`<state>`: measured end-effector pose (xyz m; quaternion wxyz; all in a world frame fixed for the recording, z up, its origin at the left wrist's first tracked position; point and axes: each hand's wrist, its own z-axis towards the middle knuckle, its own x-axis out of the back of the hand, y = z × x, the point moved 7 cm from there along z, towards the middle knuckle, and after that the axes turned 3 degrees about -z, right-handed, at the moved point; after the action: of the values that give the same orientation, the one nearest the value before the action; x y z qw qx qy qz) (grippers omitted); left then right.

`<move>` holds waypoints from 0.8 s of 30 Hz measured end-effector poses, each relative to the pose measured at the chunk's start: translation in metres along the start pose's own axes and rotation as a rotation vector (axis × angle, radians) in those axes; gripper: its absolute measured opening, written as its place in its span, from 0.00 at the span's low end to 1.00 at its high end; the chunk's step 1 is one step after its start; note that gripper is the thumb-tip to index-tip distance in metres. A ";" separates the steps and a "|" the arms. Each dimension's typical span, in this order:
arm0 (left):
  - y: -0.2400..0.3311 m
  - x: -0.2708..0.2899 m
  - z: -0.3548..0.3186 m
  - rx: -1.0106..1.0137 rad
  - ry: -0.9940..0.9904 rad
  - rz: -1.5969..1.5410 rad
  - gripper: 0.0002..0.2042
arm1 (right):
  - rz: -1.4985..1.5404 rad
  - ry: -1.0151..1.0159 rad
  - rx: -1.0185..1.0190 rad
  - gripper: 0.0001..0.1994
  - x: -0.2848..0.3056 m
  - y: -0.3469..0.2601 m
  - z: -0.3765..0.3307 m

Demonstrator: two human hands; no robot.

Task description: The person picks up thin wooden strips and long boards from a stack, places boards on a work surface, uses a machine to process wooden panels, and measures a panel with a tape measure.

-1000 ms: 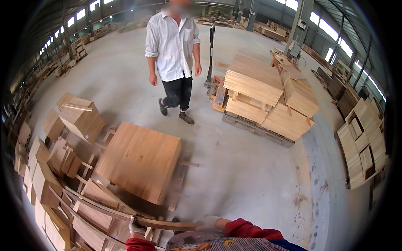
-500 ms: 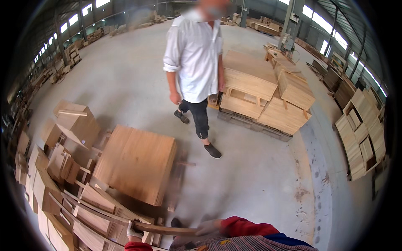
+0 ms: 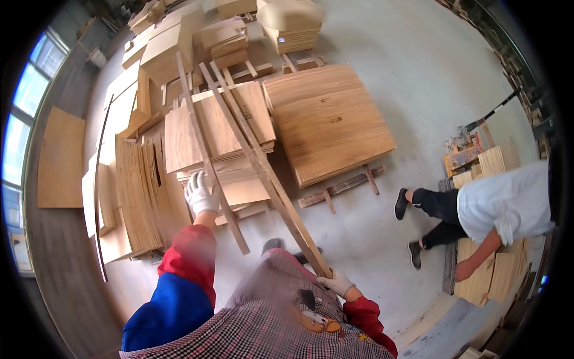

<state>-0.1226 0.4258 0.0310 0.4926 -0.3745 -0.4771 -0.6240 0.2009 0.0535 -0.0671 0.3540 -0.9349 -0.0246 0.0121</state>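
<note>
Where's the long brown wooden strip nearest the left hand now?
In the head view, left of centre, that wooden strip slants across the stack of pale rectangular wooden panels, just right of the white-gloved left hand.

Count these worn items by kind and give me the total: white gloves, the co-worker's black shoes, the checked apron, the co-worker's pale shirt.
White fabric gloves: 2
Co-worker's black low-cut shoes: 2
Black-white-and-pink checked apron: 1
Co-worker's pale collared shirt: 1
Total: 6
</note>
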 end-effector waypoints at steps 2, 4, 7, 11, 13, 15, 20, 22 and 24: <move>-0.052 -0.009 -0.016 0.290 -0.142 0.029 0.35 | 0.024 -0.066 0.003 0.26 -0.012 -0.005 -0.003; -0.079 -0.036 -0.037 0.531 -0.323 -0.398 0.38 | 0.037 -0.118 -0.003 0.25 -0.020 -0.010 -0.006; -0.062 -0.078 -0.077 0.902 -0.586 -1.266 0.39 | 0.057 -0.138 -0.012 0.23 -0.037 -0.016 0.003; -0.014 -0.079 -0.064 0.886 -0.767 -1.582 0.37 | 0.085 -0.121 0.122 0.23 -0.065 -0.049 0.035; -0.003 -0.091 -0.058 0.854 -0.779 -1.575 0.37 | 0.054 -0.113 0.128 0.23 -0.073 -0.072 0.043; 0.012 -0.103 -0.059 0.818 -0.810 -1.624 0.33 | -0.064 0.026 0.168 0.21 -0.070 -0.083 0.045; -0.009 -0.133 -0.104 0.954 -0.938 -1.755 0.18 | 0.005 0.107 0.254 0.25 -0.085 -0.066 0.065; 0.009 -0.120 -0.118 0.933 -0.944 -1.622 0.24 | -0.044 0.096 0.087 0.26 -0.074 -0.077 0.045; 0.018 -0.124 -0.124 0.867 -0.951 -1.601 0.26 | 0.000 0.104 0.042 0.25 -0.067 -0.078 0.038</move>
<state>-0.0754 0.3372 -0.1137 -0.2151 0.0550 -0.9172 -0.3308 0.1297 0.1334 -0.0434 0.3744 -0.9265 -0.0061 -0.0359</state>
